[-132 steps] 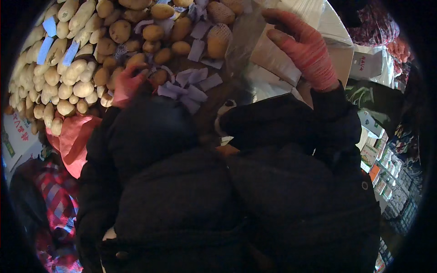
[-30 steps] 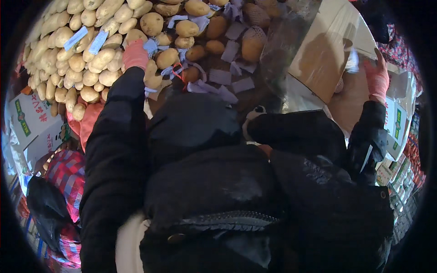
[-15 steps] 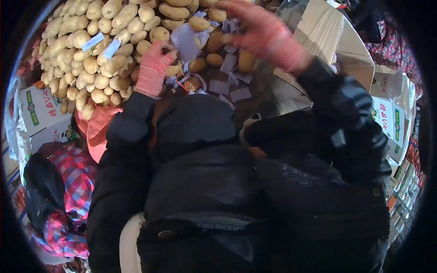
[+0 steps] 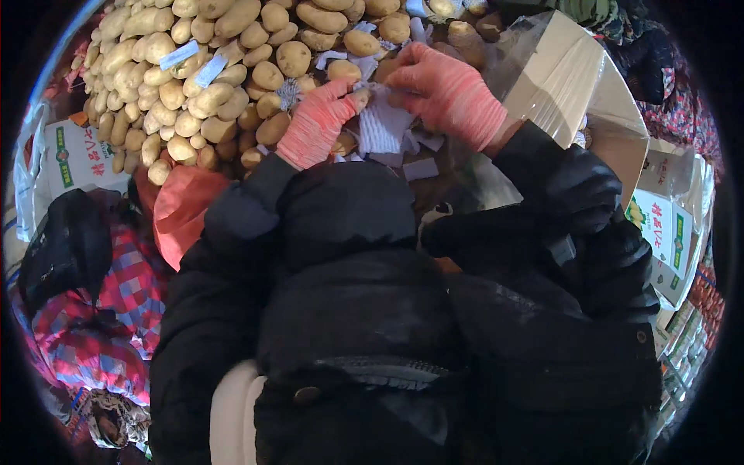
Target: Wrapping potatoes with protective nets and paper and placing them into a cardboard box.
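white carton (image 4: 89,159): stood at far left, beside the heap.
potato heap (image 4: 167,97): filled upper left; the potatoes there were mostly bare, so by my read the bulk was undone. Two blue strips lay on top.
red sack (image 4: 186,213): hung below the heap's near edge.
left hand (image 4: 318,124): pink knit glove, thumb and fingers closed in a pinch on the upper left edge of the sleeve.
white foam sleeve (image 4: 384,128): hung between both hands, over the near side of the potatoes; no potato visible inside it. Looked mid-step.
right hand (image 4: 451,94): same glove, fingertips nearly together, pinching the sleeve's upper right side; exact finger contact partly hidden.
loose sleeves (image 4: 421,169): lay flat below and right of the held one, unused by the look of them.
netted potato (image 4: 465,36): sat beyond the right hand; seemed sleeved.
open cardboard box (image 4: 554,70): flaps up, right of the hands; contents mostly hidden, count done unclear.
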Available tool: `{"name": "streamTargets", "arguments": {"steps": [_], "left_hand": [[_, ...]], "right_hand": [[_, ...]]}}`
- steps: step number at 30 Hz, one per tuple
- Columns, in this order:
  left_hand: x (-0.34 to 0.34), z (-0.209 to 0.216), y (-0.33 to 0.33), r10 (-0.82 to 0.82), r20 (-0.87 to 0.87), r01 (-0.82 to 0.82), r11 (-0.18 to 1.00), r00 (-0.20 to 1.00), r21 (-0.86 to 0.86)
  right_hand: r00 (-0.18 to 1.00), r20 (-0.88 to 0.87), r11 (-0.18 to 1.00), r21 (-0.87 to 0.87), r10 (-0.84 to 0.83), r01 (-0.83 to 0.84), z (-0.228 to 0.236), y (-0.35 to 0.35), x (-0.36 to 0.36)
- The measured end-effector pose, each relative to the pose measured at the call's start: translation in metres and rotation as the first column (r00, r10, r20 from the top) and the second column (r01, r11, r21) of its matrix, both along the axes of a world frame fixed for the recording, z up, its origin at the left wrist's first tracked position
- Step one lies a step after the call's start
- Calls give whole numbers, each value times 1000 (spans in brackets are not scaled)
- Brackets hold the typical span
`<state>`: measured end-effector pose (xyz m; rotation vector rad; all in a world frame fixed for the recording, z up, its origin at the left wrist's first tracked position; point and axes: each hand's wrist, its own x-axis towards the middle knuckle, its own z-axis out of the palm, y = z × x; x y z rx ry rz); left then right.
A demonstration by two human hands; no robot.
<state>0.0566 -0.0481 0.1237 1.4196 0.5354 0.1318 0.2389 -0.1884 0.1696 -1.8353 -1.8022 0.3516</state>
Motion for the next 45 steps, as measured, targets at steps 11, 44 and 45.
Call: {"name": "streamTargets", "arguments": {"steps": [11,44,45], "left_hand": [[-12,-60,31,-281,98,285,958,955,-29],[-83,-188,97,447,-387,240,351,806,905],[-89,-191,98,470,-453,318,340,757,885]], "right_hand": [[971,-240,863,-492,-7,-115,-1,14,-24],[901,-424,942,-328,-88,-62,-70,19,9],[881,-447,920,-389,-153,-38,-67,19,10]]}}
